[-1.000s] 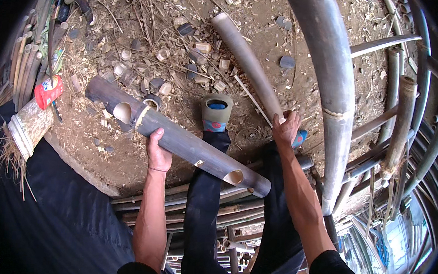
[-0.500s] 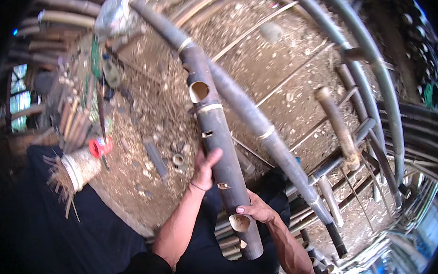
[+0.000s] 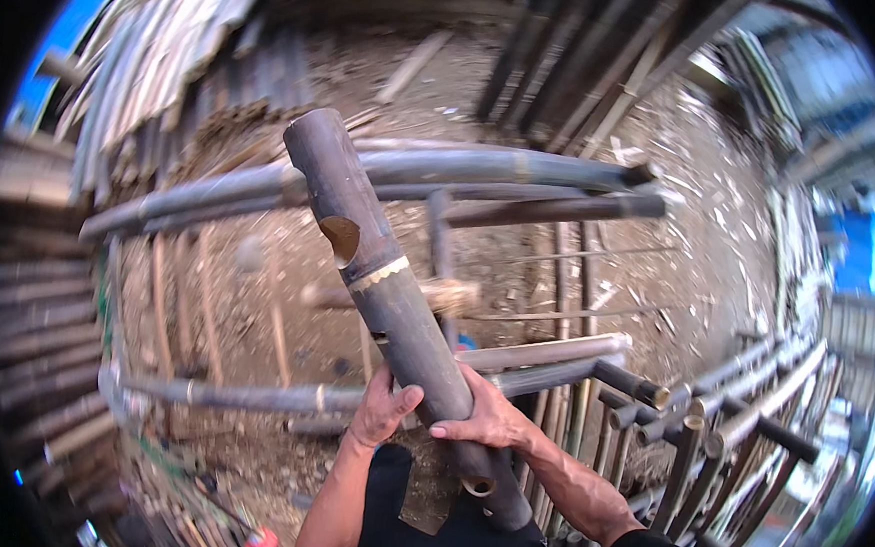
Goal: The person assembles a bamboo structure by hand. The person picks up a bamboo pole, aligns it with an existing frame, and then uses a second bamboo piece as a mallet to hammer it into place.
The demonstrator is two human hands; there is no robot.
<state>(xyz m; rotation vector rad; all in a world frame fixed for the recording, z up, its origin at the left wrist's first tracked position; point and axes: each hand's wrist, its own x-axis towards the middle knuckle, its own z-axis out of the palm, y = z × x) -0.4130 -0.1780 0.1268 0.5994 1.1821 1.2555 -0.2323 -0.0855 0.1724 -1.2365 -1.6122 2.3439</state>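
A thick dark bamboo tube [image 3: 423, 343] slants across the middle of the view, its far end up and to the left and its near end over my lap. A large opening is cut near its far end, a smaller one lies midway, and another is near my body. A pale ring marks the joint. My left hand [image 3: 386, 408] grips the tube's left side with the thumb up. From the right, my right hand [image 3: 486, 414] is wrapped over it, thumb across the top. The fingers under the tube are hidden.
Beyond the tube lies a frame of long bamboo poles [image 3: 554, 168] on a littered dirt floor [image 3: 700, 239]. A short piece with a frayed end [image 3: 446, 296] shows behind the tube. Bamboo stacks [image 3: 43, 340] line the left; a pole rack [image 3: 749, 418] stands right. A red object [image 3: 261, 543] sits low left.
My view has swung to the right, bringing the pole frame in front of me. The tube stays in both hands, and my right hand now grips it farther from its near end.
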